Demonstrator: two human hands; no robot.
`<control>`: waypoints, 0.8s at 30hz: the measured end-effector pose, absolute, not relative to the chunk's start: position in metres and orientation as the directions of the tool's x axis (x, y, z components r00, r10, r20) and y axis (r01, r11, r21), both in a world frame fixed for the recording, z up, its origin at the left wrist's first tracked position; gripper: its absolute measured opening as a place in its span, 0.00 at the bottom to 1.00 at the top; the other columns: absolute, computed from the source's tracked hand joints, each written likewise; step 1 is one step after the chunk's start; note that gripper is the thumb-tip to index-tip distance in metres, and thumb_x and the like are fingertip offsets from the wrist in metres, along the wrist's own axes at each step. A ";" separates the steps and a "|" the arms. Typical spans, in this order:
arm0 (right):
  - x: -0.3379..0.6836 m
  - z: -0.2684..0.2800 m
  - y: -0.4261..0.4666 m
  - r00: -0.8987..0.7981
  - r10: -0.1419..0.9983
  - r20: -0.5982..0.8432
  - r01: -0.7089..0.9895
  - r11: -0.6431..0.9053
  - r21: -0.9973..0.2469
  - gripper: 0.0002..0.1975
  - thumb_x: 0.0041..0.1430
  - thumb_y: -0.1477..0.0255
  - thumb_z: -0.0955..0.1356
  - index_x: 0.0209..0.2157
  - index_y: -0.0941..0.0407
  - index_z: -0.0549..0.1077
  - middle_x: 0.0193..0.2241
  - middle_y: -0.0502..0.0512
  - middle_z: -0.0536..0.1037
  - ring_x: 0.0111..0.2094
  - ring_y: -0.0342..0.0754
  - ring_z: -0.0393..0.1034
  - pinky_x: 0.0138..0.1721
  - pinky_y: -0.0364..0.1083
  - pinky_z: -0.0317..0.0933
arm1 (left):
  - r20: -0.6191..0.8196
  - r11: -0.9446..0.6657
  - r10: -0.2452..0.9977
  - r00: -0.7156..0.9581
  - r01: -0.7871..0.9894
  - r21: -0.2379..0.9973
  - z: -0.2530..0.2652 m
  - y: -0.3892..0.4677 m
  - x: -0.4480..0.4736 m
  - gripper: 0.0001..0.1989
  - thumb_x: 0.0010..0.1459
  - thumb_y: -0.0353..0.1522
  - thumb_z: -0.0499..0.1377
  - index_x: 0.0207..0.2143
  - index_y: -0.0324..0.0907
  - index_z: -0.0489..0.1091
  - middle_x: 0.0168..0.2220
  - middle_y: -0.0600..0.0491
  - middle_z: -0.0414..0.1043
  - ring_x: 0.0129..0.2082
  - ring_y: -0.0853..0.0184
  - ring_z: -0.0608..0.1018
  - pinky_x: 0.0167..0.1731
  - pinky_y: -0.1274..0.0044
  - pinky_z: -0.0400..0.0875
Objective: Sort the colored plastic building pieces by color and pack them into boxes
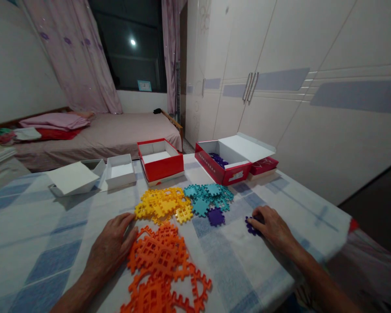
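Observation:
My right hand [272, 226] has its fingers closed on a purple toothed building piece [253, 226] at the right of the table. My left hand [112, 241] rests on the cloth with fingers extended, its tips beside the yellow pieces [164, 203] and the orange pieces [161, 256]. Nothing shows in its grasp. Teal pieces [208, 195] lie against the right side of the yellow heap. Another purple piece [216, 216], square with a solid face, lies just in front of the teal ones. More purple pieces [219, 160] are inside the dark red box [209, 164] behind.
A red box [163, 169], a small white box [120, 171] and a white box with a slanted lid [73, 177] stand along the far side. A flatter red box [263, 166] sits at the right. Checked cloth [61, 243] covers the table; a bed and wardrobe are beyond.

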State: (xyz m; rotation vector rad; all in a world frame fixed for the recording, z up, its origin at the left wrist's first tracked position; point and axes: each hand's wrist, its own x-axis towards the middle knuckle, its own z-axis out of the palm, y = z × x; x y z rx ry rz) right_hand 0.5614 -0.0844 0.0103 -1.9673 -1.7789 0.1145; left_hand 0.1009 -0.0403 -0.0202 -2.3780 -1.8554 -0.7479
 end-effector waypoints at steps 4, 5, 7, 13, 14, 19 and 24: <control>0.547 0.014 -0.089 0.187 0.952 0.244 0.880 -0.052 -0.471 0.10 0.53 0.62 0.64 0.31 0.54 0.70 0.32 0.54 0.74 0.33 0.49 0.69 0.36 0.48 0.62 | 0.396 -0.285 0.904 0.163 0.919 0.272 -0.017 -0.042 0.103 0.22 0.59 0.43 0.48 0.46 0.40 0.70 0.48 0.46 0.72 0.48 0.58 0.73 0.49 0.66 0.69; 0.544 0.015 -0.091 0.183 0.952 0.244 0.890 -0.055 -0.452 0.12 0.52 0.61 0.65 0.34 0.54 0.71 0.34 0.55 0.74 0.35 0.51 0.70 0.38 0.49 0.62 | 0.391 -0.282 0.906 0.161 0.919 0.275 -0.016 -0.043 0.104 0.22 0.59 0.42 0.48 0.46 0.40 0.70 0.48 0.46 0.72 0.48 0.58 0.73 0.49 0.66 0.69; 0.541 0.015 -0.096 0.165 0.954 0.249 0.926 -0.063 -0.373 0.16 0.50 0.61 0.67 0.40 0.54 0.72 0.38 0.57 0.74 0.40 0.54 0.70 0.40 0.51 0.62 | 0.371 -0.274 0.915 0.158 0.919 0.283 -0.013 -0.044 0.106 0.22 0.59 0.42 0.47 0.47 0.39 0.70 0.48 0.45 0.72 0.48 0.58 0.73 0.50 0.66 0.69; 0.531 0.018 -0.101 0.138 0.961 0.239 0.924 -0.038 -0.381 0.13 0.52 0.69 0.62 0.38 0.56 0.73 0.35 0.58 0.74 0.38 0.53 0.70 0.41 0.50 0.63 | 0.342 -0.255 0.928 0.147 0.921 0.296 -0.012 -0.044 0.107 0.23 0.59 0.42 0.46 0.47 0.37 0.70 0.49 0.45 0.71 0.49 0.58 0.72 0.51 0.65 0.68; 0.526 0.020 -0.099 0.145 0.959 0.245 0.906 -0.029 -0.422 0.13 0.52 0.69 0.61 0.37 0.56 0.73 0.35 0.57 0.74 0.37 0.51 0.70 0.40 0.50 0.63 | 0.348 -0.259 0.925 0.149 0.920 0.294 -0.012 -0.044 0.106 0.23 0.59 0.42 0.47 0.47 0.38 0.70 0.49 0.45 0.71 0.49 0.58 0.72 0.51 0.66 0.68; 0.485 0.026 -0.083 0.056 0.956 0.288 0.867 0.096 -0.488 0.12 0.56 0.65 0.63 0.40 0.54 0.71 0.37 0.55 0.74 0.37 0.50 0.70 0.41 0.48 0.64 | 0.366 -0.264 0.918 0.153 0.924 0.277 -0.015 -0.043 0.105 0.21 0.59 0.42 0.47 0.46 0.41 0.70 0.48 0.46 0.72 0.48 0.58 0.73 0.50 0.66 0.68; 0.460 0.015 -0.069 0.010 0.948 0.317 0.923 0.113 -0.368 0.16 0.53 0.63 0.68 0.43 0.55 0.68 0.41 0.59 0.72 0.44 0.55 0.68 0.45 0.51 0.62 | 0.392 -0.286 0.905 0.165 0.919 0.273 -0.016 -0.043 0.105 0.19 0.60 0.41 0.48 0.46 0.42 0.70 0.48 0.47 0.72 0.48 0.59 0.73 0.51 0.66 0.68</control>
